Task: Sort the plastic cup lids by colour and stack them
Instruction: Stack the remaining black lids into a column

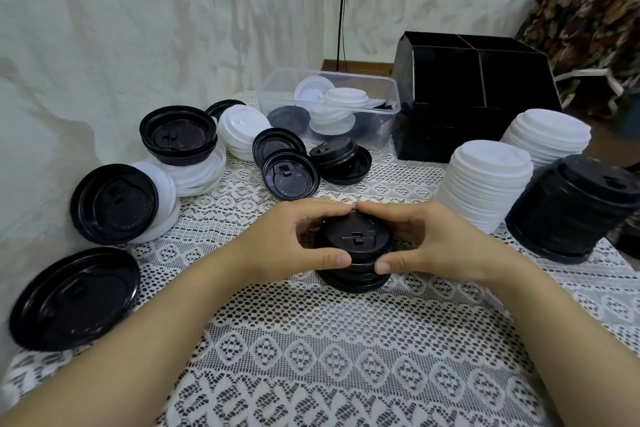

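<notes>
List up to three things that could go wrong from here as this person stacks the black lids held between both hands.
1. The small black stack looks uneven between the left hand and right hand; pressing may skew it rather than nest it.
2. The tall black stack appears to lean; a nudge from the right arm could topple it.
3. The loose pile holds overlapping black and white lids; colours could get mixed.

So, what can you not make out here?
Head view only:
- Small black stack: lid count hidden by the left hand and right hand gripping it.
- Tall black stack: right side cut off by the frame edge.
- Clear container: lids at its back hidden by the front ones.
- Black organizer: inside too dark to see.
</notes>
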Motion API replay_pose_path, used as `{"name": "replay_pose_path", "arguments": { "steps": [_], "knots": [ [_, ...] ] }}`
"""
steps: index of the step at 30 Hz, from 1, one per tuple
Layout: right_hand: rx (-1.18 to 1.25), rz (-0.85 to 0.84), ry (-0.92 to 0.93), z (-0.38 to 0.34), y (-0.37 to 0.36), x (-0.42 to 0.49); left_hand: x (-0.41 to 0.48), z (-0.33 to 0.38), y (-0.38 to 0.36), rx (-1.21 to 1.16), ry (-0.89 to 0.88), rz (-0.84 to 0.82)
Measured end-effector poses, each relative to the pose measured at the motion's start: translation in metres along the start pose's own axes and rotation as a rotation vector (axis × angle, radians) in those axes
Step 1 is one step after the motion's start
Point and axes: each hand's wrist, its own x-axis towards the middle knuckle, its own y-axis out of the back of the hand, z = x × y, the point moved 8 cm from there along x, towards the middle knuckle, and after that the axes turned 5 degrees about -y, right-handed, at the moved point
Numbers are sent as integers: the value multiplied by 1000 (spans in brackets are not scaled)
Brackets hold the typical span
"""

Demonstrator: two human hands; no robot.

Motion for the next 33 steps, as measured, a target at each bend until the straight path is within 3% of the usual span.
{"name": "replay_pose_path", "arguments": {
  "steps": [21, 24, 26, 29, 33],
  "knots": [
    [-46, 41, -1, 4, 0, -1, 2, -5, 0, 197, -72, -51],
    [-46, 50, -11, 6, 1, -1, -1, 2, 26, 249, -144, 209],
    [-59, 49, -16, 6, 1, -1, -3, 1, 48, 569, -118, 408],
    [-69, 45, -24, 6, 1, -1, 0, -16, 63, 926, 91, 437],
    [-66, 35, -25, 6, 1, -1, 1, -20, 67, 960, 106, 468]
  ]
}}
